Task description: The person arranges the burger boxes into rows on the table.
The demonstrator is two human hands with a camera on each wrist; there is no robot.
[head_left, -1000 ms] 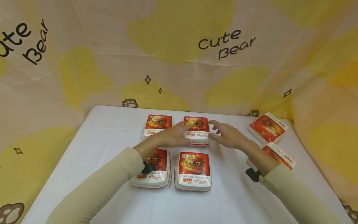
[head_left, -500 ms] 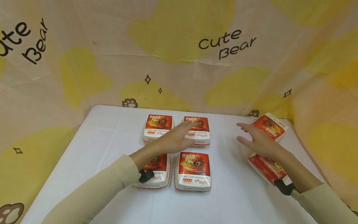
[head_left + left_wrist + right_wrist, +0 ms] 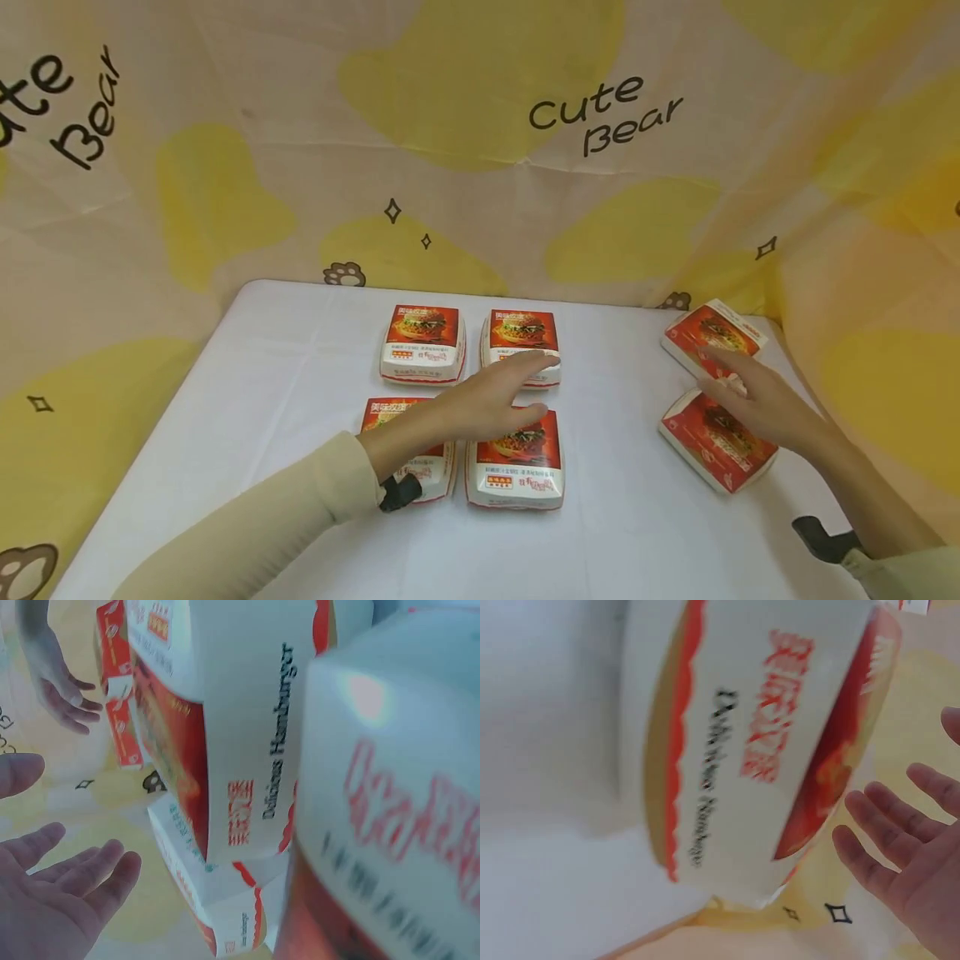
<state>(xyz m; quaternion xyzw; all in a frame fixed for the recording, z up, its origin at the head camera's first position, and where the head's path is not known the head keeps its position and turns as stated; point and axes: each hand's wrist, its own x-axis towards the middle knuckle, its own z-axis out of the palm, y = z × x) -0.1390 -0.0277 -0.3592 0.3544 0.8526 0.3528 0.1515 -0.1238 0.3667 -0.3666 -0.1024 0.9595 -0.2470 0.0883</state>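
Two rows of hamburger boxes stand on the white table. My left hand (image 3: 487,404) hovers over them, fingers extended and holding nothing. It partly covers the back right box (image 3: 517,329), the front right box (image 3: 513,482) and the front left box (image 3: 435,479); the back left box (image 3: 422,346) shows fully. At the right, my right hand (image 3: 765,400) reaches over two angled boxes, the far box (image 3: 701,325) and the near box (image 3: 712,442). In the right wrist view its fingers (image 3: 889,832) are spread beside a box (image 3: 765,750), apart from it.
The white tabletop (image 3: 622,533) ends at a patterned cloth backdrop (image 3: 465,150) behind and on both sides. The two angled boxes lie close together near the table's right edge. A dark wrist strap (image 3: 825,537) is on the right forearm.
My right hand has left the side of the back right box and moved right to the angled boxes. My left hand has shifted slightly nearer, over the gap between the rows.
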